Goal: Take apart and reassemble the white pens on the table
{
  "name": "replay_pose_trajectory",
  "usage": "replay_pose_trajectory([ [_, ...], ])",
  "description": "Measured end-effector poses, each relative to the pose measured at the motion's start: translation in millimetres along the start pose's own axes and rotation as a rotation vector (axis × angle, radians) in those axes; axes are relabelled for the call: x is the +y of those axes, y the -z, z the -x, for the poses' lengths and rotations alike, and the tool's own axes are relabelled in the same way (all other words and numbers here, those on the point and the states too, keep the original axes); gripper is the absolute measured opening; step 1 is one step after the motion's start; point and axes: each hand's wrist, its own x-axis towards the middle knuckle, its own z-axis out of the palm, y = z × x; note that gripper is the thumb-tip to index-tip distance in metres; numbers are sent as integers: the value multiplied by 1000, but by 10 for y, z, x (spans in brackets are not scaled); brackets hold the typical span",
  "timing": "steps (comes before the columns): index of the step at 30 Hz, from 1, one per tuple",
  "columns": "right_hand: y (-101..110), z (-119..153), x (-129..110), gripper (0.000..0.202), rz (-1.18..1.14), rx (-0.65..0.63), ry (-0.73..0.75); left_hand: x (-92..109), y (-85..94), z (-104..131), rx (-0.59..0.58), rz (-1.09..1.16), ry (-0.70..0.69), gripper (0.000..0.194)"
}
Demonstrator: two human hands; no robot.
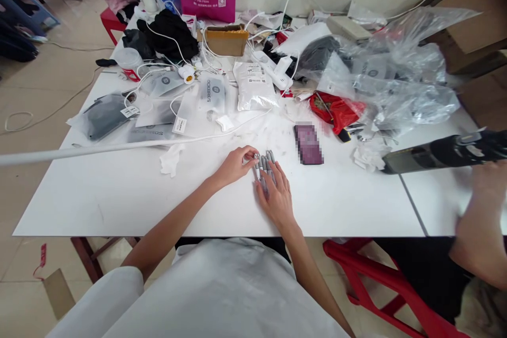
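Note:
Several silver-grey pens lie side by side in a tight row on the white table, pointing away from me. My left hand has thumb and forefinger pinched at the upper end of the leftmost pen. Over the lower part of the row rests my right hand, its fingers stretched out and apart on the pens, hiding much of them. To the right of the hands lies a phone, its screen blurred out.
Packaged bags, white cables and a white parcel crowd the table's back. A red bag and clear plastic lie back right. A white bar crosses at left. A co-worker's arm holds a dark handheld vacuum.

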Motion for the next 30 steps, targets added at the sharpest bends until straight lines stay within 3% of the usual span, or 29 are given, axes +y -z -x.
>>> replay_pose_trajectory([
  [3,-53,-58,-26,21,-5,61,-2,-48,28,11,7,-89,-23,17],
  [7,-90,-130,-59,7,-6,102,-18,-86,64,31,14,-99,-27,34],
  [11,21,-280,-84,11,-107,261,17,-111,149,41,131,-29,-69,32],
  [15,200,-527,-92,12,-164,434,29,-170,245,68,261,126,12,29],
  [19,244,-744,-63,13,-207,493,91,-194,289,107,325,215,28,30],
  [23,148,-857,18,12,-259,378,133,-163,283,107,286,413,-41,33],
  [26,60,-934,148,8,-254,140,214,-184,282,81,268,512,-64,45],
  [30,-23,-1072,368,21,-150,-107,293,-271,343,72,296,321,-55,30],
])
